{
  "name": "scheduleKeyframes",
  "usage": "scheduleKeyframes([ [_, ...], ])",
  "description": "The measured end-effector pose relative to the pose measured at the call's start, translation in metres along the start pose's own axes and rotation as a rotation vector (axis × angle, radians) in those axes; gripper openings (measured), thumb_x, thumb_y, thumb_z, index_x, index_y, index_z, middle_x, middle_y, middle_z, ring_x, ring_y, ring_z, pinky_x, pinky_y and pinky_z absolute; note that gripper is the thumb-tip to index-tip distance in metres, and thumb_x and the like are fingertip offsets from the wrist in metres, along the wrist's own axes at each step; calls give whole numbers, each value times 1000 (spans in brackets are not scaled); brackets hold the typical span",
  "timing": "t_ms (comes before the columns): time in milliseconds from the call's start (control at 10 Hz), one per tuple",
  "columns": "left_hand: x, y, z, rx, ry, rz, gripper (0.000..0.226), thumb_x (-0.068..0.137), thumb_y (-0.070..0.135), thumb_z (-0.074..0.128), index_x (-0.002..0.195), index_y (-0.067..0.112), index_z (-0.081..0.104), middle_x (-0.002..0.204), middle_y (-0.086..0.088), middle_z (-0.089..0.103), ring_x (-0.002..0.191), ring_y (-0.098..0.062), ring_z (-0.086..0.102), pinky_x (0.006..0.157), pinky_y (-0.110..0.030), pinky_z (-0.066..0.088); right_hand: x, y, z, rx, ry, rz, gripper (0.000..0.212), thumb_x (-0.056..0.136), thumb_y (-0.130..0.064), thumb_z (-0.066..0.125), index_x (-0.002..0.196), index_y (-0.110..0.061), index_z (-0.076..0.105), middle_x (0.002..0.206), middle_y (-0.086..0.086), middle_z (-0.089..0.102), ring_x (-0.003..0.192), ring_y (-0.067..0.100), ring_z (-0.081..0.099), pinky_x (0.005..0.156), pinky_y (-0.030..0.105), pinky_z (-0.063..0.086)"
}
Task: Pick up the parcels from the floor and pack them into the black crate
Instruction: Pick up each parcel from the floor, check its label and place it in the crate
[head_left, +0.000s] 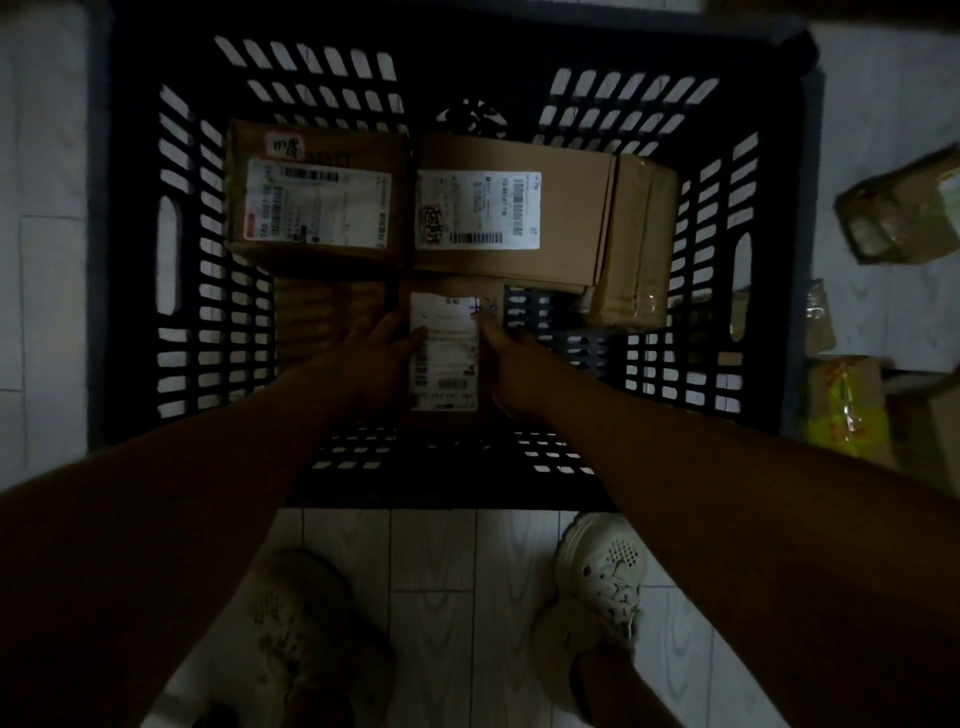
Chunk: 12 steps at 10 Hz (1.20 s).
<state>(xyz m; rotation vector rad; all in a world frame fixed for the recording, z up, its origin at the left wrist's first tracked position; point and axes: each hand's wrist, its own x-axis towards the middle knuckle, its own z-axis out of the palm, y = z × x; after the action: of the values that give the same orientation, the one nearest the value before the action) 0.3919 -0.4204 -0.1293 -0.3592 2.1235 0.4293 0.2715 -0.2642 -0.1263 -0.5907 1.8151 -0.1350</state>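
Observation:
The black slotted crate (769, 260) stands on the floor before my feet. Inside, at the far side, lie a cardboard box (317, 156) with a white label and a wider flat box (571, 223), with a taped parcel (644, 244) at the right. In the near middle a small brown parcel (447, 338) with a white label sits low in the crate. My left hand (379, 353) holds its left side, and my right hand (514, 374) holds its right side, thumb on the label's edge. A ribbed cardboard piece (322, 317) lies left of it.
Several more parcels lie on the white tiled floor to the right of the crate: a taped brown one (904, 208), a yellow-printed one (847, 405) and a box corner (930, 431). My two light clogs (597, 577) stand just behind the crate's near wall.

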Motion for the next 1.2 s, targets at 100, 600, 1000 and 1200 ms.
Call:
scheduleKeyframes([
  [100,-42,9,-27,-101,31,-44,88,87,54,51,151,24,-1,158,-11,-7,145,-36,-4,118,-51,6,-47,-10,-15,-14,57,-21,91,91,-31,60,150,-37,-9,160,14,6,142,36,24,115,41,28],
  [600,-431,129,-207,-434,325,-196,75,90,45,51,150,17,16,147,-17,31,133,-32,29,111,-36,20,-439,-87,-193,-50,247,-144,45,95,-37,51,133,-13,49,131,9,55,111,22,53,83,26,39],
  [1000,-568,237,-255,-380,486,-85,81,86,46,59,151,23,15,157,-8,17,143,-28,20,116,-44,21,-682,-49,-209,-88,595,36,61,96,-45,49,148,-18,32,152,8,35,135,29,40,106,36,35],
  [1200,-601,321,-272,-305,515,117,81,89,46,56,151,26,8,160,-5,4,147,-24,8,118,-37,13,-782,6,-192,-170,652,158,58,96,-43,48,147,-18,33,150,7,38,132,27,43,106,37,37],
])
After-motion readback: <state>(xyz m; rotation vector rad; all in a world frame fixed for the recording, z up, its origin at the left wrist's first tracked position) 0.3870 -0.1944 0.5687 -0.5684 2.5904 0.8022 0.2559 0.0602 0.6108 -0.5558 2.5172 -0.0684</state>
